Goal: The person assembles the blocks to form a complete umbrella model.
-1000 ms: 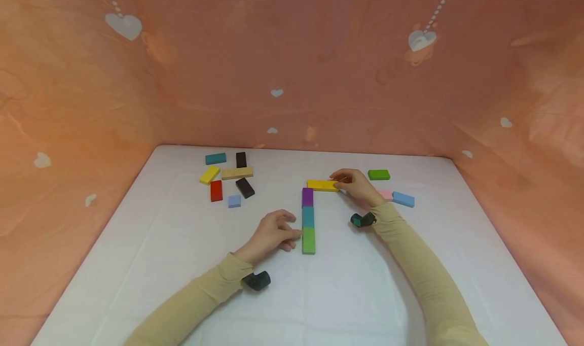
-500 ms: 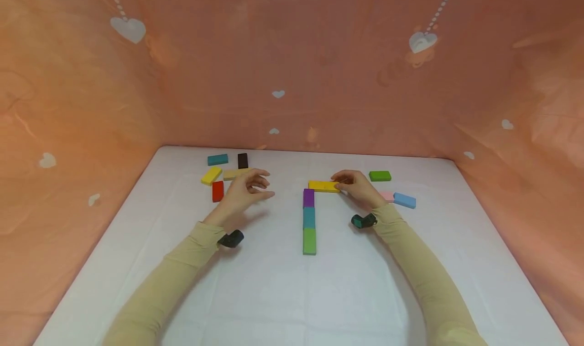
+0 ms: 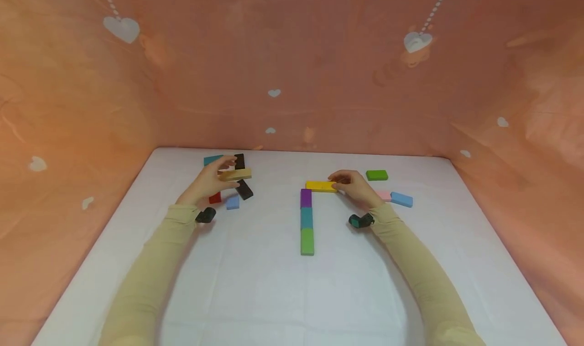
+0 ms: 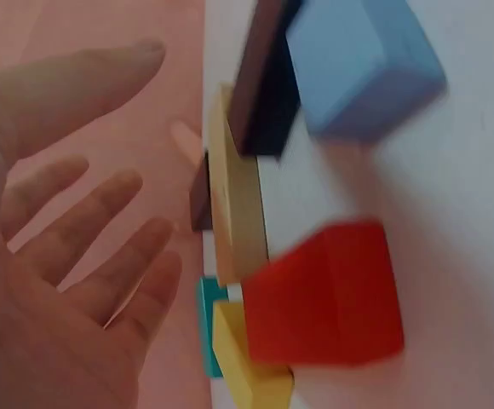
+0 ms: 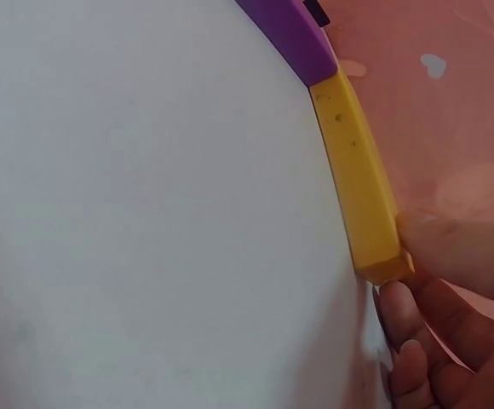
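Note:
My left hand (image 3: 206,181) hovers over the left group of blocks, its fingers loosely bent and apart, holding nothing. In the head view its fingers overlap a long natural wood block (image 3: 242,174), beside one black block (image 3: 245,189) and a second black block (image 3: 240,161). In the left wrist view the thumb and fingers (image 4: 115,192) are spread, with no block between them. On the other side, my right hand (image 3: 358,187) pinches the right end of a long yellow block (image 3: 319,186). The yellow block's left end meets a purple block (image 3: 306,198) at a corner.
Below the purple block, a teal block (image 3: 306,218) and a green block (image 3: 307,242) continue the line. Around my left hand lie red (image 3: 215,198), light blue (image 3: 232,202), yellow (image 4: 255,362) and teal (image 3: 212,160) blocks. Green (image 3: 376,175), pink (image 3: 385,196) and blue (image 3: 401,199) blocks lie right.
My left hand has left the side of the green block and travelled back and left to the group of blocks there. The right hand stays at the yellow block.

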`<action>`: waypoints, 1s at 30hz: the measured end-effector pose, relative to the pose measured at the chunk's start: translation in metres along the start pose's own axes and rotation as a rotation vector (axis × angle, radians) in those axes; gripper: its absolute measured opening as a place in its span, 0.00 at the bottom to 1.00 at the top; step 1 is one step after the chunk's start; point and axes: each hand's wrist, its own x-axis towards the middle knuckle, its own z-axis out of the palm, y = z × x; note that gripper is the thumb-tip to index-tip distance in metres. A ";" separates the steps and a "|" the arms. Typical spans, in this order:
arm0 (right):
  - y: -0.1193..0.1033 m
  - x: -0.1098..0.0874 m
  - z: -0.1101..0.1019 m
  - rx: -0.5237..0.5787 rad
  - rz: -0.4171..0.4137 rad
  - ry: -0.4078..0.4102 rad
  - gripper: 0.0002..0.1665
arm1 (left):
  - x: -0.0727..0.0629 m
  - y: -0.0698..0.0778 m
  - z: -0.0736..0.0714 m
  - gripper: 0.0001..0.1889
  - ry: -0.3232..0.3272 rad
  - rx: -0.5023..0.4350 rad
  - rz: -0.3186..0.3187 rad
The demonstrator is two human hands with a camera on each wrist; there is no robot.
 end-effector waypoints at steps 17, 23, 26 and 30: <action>-0.002 0.001 0.002 0.054 0.024 -0.001 0.13 | 0.003 -0.019 -0.003 0.36 -0.043 -0.029 -0.109; -0.003 0.000 0.002 0.042 0.021 -0.004 0.14 | 0.005 -0.021 0.001 0.33 -0.023 -0.121 -0.166; -0.003 -0.001 0.002 0.026 0.018 -0.005 0.14 | 0.005 -0.022 0.004 0.31 -0.017 -0.158 -0.192; -0.002 0.000 0.002 0.030 0.018 -0.006 0.15 | 0.006 -0.022 0.008 0.29 -0.011 -0.142 -0.189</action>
